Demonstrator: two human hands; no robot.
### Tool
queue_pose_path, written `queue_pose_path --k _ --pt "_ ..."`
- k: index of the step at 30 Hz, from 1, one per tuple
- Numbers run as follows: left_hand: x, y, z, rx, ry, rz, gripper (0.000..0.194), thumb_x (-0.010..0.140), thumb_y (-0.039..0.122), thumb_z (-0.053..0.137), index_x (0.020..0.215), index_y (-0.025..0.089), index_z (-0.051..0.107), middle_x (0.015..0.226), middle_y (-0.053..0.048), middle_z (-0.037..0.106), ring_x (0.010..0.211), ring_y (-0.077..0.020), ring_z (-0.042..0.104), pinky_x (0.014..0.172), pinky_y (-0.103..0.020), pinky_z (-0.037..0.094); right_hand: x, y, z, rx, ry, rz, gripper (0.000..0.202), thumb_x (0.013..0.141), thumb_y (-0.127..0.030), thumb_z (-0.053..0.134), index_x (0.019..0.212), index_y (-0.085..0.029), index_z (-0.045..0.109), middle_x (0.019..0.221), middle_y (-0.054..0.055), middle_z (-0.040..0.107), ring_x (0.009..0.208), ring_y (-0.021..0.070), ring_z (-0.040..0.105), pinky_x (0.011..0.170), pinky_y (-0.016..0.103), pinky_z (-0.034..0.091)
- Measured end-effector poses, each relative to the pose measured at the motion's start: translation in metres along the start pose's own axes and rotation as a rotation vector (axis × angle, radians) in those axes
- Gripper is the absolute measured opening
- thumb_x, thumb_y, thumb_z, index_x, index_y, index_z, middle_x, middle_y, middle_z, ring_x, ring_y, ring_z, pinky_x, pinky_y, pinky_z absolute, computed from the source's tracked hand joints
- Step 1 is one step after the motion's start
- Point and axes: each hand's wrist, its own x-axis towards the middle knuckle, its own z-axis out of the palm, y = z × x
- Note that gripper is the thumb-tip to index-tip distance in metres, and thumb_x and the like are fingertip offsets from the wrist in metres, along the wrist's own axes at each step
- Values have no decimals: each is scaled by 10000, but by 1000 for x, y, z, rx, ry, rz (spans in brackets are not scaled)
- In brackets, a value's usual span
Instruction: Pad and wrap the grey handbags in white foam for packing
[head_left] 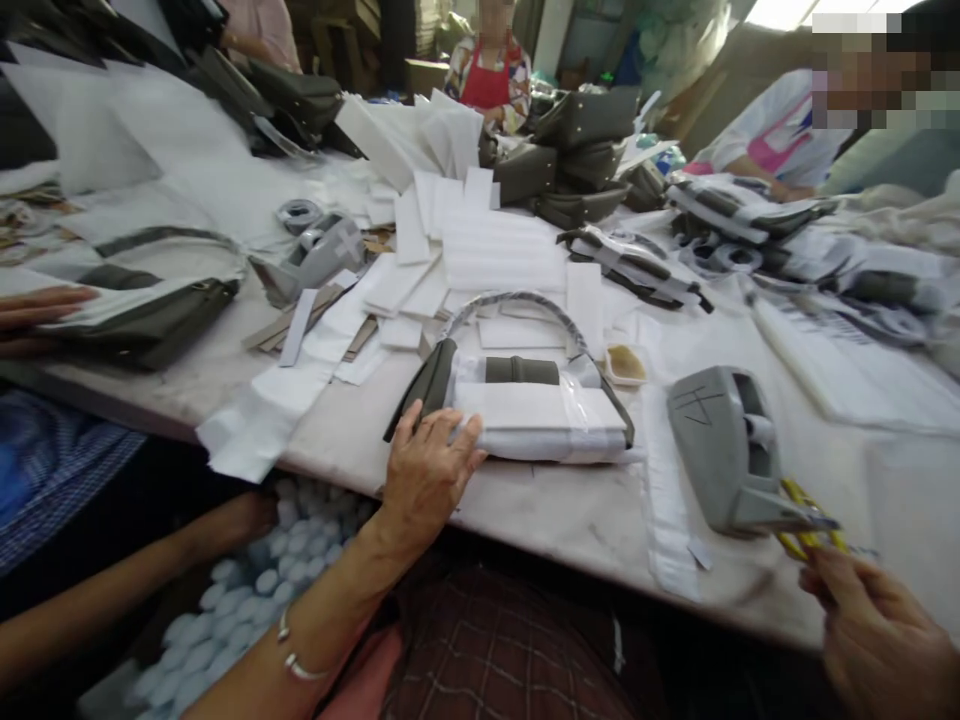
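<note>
A dark olive handbag (520,370) lies in front of me, wrapped in white foam sheet (540,408) and clear tape, its covered handle (517,300) arching away from me. My left hand (431,460) grips its near left corner, fingers bent over the side and thumb on the foam. At the right, my right hand (877,610) has its fingers closed at yellow-handled snips (795,500), partly hidden by the hand. These snips lie against the front end of a grey tape dispenser (716,440), which has writing on its side.
Foam pieces (502,245) pile up behind the bag, beside a small tub (625,364). A second tape dispenser (315,255) and another handbag (150,320) under a co-worker's hand (45,310) are left. White balls (225,610) fill a container below the table edge, with another person's arm (135,580) there.
</note>
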Motion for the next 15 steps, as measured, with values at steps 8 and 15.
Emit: queue_pose_path --k 8,15 --pt "-3 0 2 -24 3 -26 355 932 318 623 1274 231 594 1211 -97 652 1170 -251 587 1137 -535 336 -13 -4 -1 -385 40 77 274 689 -606 646 634 -339 623 643 84 680 617 335 632 467 450 424" --pt "-4 -1 4 -8 11 -12 380 951 362 583 1309 236 564 1212 -102 636 1183 -253 572 1135 -529 348 -36 -78 31 -297 -374 -381 317 735 -576 642 702 -262 675 650 30 680 650 261 654 579 356 520"
